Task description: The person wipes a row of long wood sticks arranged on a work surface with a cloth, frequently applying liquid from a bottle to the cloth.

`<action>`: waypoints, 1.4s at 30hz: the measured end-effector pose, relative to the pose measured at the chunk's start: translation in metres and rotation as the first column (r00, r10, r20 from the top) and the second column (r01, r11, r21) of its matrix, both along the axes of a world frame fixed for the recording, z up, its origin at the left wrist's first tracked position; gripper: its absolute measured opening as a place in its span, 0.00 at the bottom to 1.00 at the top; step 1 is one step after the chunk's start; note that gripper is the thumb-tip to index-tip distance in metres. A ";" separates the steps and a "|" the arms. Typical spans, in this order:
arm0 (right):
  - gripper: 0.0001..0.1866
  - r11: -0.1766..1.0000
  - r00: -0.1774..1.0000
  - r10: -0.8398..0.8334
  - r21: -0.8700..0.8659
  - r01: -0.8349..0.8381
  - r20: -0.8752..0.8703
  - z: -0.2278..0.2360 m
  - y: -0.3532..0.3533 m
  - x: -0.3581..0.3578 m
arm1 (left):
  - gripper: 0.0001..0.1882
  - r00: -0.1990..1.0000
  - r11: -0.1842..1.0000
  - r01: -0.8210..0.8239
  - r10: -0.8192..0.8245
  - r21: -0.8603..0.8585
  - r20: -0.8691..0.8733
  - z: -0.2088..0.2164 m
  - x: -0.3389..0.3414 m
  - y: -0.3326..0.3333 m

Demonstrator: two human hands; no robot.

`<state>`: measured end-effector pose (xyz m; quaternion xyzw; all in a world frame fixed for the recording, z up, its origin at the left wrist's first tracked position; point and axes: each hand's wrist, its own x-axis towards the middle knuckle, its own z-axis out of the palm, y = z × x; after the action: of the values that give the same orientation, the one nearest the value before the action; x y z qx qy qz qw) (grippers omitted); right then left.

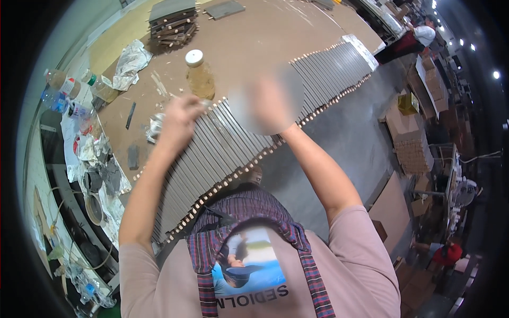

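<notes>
Nearest the camera, the person's chest is filling the lower frame, a plaid apron strapped over a pale pink shirt, and both forearms are rising from it toward the bench. Just past the apron, a long row of grey slats is lying side by side on the brown workbench, each with pale wooden dowel ends poking out along the near edge; packed tight like this, they are forming one flat sheet that runs diagonally up to the right.

The left hand is hovering over the far edge of the row, fingers bunched together as if pinching something small, though what they are holding is too blurred to make out. The right hand is raised above the slats, but it is smeared; I cannot tell its grip.

Just behind the hands, a capped plastic bottle of amber liquid is standing upright, within easy reach. Farther left, crumpled plastic wrap is lying, and at the far end a stack of finished slats is sitting well apart.
</notes>
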<state>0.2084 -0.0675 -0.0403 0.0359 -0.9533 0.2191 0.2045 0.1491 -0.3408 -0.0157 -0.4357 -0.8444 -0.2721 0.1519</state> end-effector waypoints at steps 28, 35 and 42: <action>0.12 0.975 0.989 -0.036 -0.224 0.004 -0.140 -0.002 0.010 -0.008 | 0.15 0.973 0.975 0.221 -0.223 -0.027 -0.068 0.001 0.041 0.078; 0.12 0.969 0.989 -0.068 -0.246 0.033 -0.135 -0.003 0.011 -0.011 | 0.16 0.981 0.985 0.170 -0.168 0.011 -0.093 0.005 0.024 0.073; 0.13 0.939 0.999 0.027 -0.345 -0.010 0.046 0.017 0.011 -0.007 | 0.15 0.964 0.966 0.255 -0.257 0.039 0.066 0.001 0.028 0.054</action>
<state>0.2012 -0.0569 -0.0237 0.0030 -0.9048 0.3851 0.1818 0.1771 -0.2863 -0.0144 -0.5289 -0.7817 -0.3175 0.0921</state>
